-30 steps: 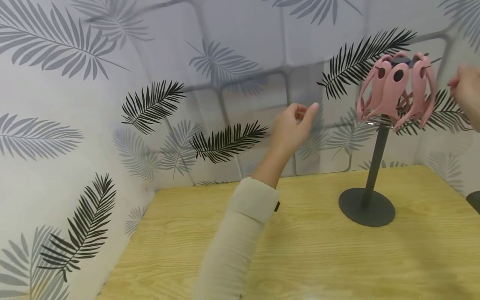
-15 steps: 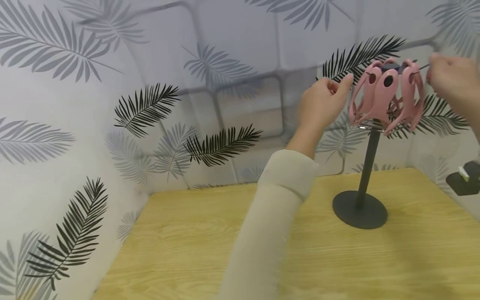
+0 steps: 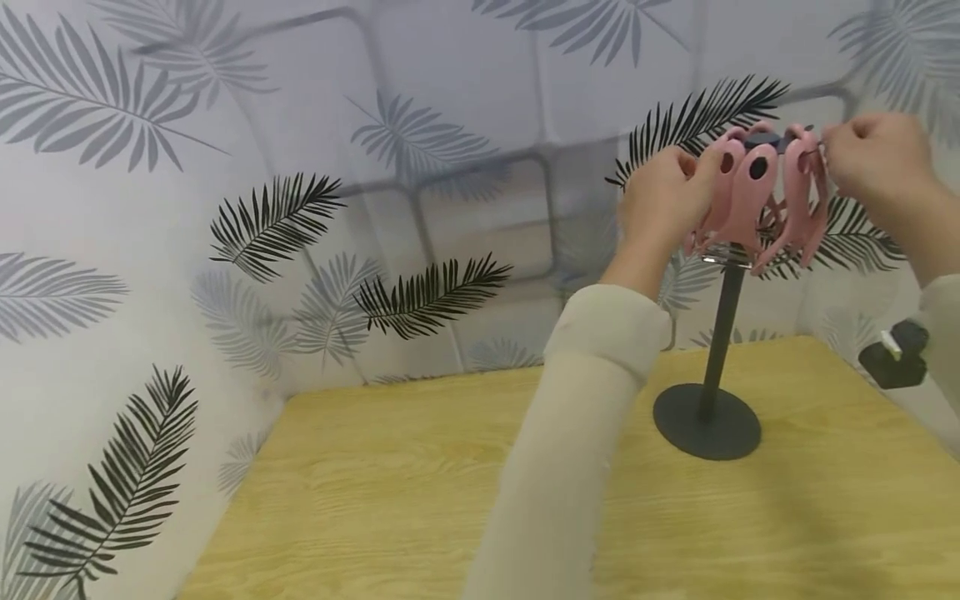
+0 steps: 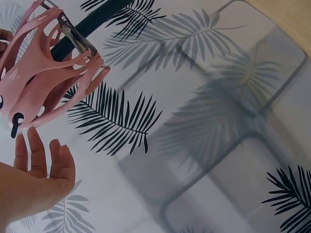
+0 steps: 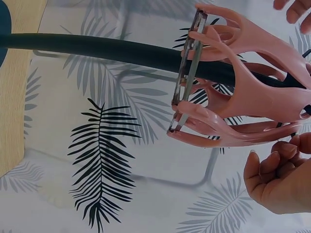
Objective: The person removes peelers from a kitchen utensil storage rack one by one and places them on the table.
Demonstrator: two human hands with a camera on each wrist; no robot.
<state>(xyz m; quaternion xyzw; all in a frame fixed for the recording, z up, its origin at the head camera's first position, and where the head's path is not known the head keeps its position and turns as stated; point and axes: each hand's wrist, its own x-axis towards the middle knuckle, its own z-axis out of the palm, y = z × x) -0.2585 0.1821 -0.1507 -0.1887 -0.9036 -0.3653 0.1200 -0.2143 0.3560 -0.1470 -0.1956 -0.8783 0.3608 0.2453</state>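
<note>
A pink openwork shade (image 3: 745,200) with oval holes sits atop a dark pole (image 3: 722,342) on a round base (image 3: 701,437). Thin black rods stick out through its upper holes, and a metal ring (image 5: 190,63) rims its bottom. My left hand (image 3: 663,200) is at the shade's upper left, its fingertips right beside a black rod (image 4: 15,127) end in the left wrist view, fingers loosely bent. On the opposite side my right hand (image 3: 881,158) has curled fingers and pinches a rod end at the shade's upper edge. The left thumb is hidden in the left wrist view.
The stand rests on a yellow wood-grain table (image 3: 420,492), near its back right part. Behind it rises a wall covering (image 3: 480,108) with leaf prints. A black device (image 3: 896,357) shows by the right sleeve.
Both hands have closed in on the shade, the left moving right and the right moving left into view. The shade and stand appear further left as the head view shifts.
</note>
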